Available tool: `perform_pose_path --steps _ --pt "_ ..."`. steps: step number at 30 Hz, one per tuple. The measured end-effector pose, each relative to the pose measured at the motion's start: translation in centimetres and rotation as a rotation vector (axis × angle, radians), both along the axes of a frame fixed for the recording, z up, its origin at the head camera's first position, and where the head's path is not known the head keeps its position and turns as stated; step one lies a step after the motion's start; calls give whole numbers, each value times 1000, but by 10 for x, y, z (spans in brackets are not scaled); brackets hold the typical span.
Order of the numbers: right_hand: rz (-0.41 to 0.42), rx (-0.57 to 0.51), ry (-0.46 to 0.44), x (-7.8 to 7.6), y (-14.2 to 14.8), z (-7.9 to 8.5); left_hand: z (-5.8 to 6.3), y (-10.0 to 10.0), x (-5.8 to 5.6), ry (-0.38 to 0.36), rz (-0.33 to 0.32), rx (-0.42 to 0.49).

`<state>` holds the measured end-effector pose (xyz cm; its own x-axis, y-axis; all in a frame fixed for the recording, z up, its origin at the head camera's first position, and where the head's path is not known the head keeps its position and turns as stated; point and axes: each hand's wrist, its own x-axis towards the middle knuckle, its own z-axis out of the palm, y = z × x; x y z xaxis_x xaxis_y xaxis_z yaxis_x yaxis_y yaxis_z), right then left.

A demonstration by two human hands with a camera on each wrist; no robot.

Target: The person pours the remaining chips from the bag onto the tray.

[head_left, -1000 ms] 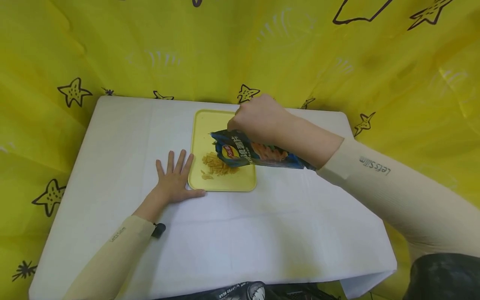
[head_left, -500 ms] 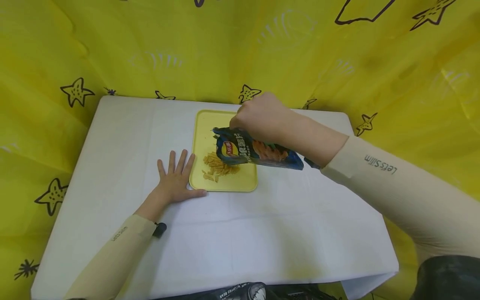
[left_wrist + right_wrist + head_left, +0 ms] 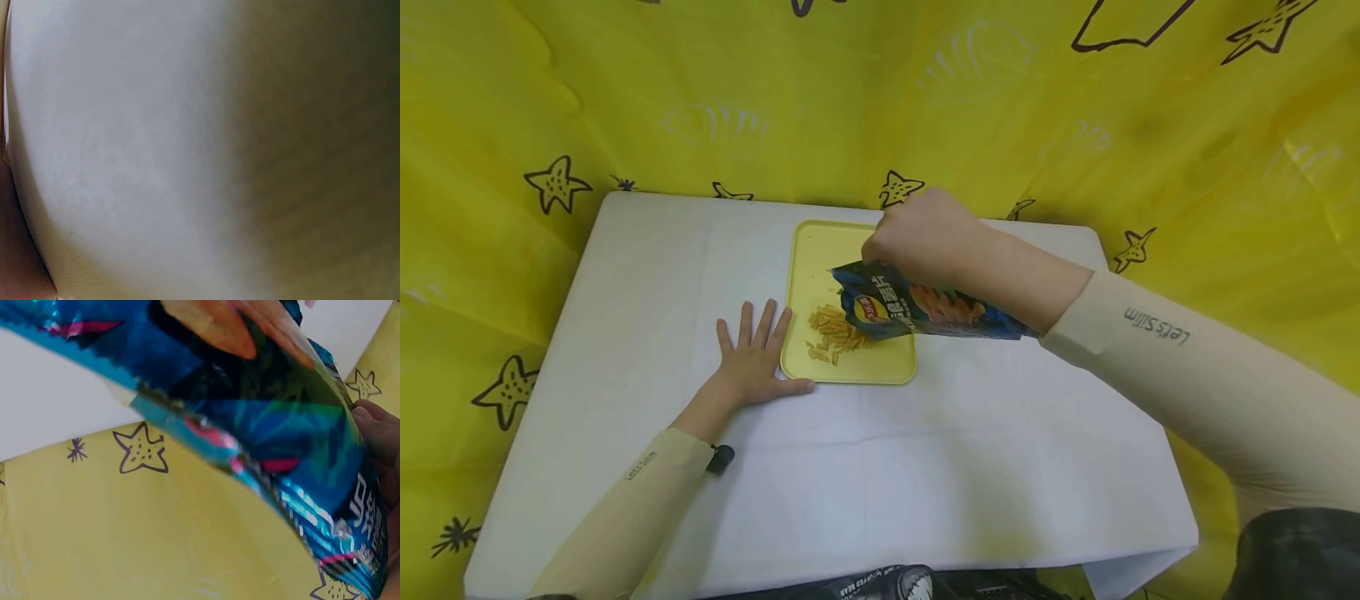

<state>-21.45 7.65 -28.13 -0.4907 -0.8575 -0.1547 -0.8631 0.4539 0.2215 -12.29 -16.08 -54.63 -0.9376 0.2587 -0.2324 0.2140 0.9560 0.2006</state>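
Observation:
My right hand (image 3: 925, 235) grips a blue chip bag (image 3: 936, 307) by its upper edge, holding it sideways over the yellow tray (image 3: 820, 250). The bag's torn end faces left, over a small pile of chips (image 3: 833, 329) on the tray. In the right wrist view the blue bag (image 3: 250, 425) fills much of the frame, with fingers (image 3: 381, 434) against its right side. My left hand (image 3: 747, 367) lies flat on the white cloth with fingers spread, right at the tray's left edge. The left wrist view shows mostly blurred cloth.
A white cloth (image 3: 865, 483) covers the table. Behind it hangs a yellow curtain (image 3: 820, 100) with starfish drawings. Something black with printed lettering (image 3: 880, 583) shows at the table's near edge.
The bag has shifted slightly right and its torn end has tilted a little. Several chips at the front of the pile lie differently than a second ago. The left hand stays in place.

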Motion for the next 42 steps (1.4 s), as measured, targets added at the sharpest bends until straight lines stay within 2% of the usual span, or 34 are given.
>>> perform_pose_path --steps 11,20,32,42 --pt "21 17 32 0 1 0 -1 0 1 7 2 -15" --pt "17 -16 35 -1 2 -1 1 0 1 10 0 -1" --pt "-2 -8 36 -1 1 8 0 0 0 -3 12 6" --pt "6 -49 28 2 0 9 -3 -1 1 -12 16 -19"
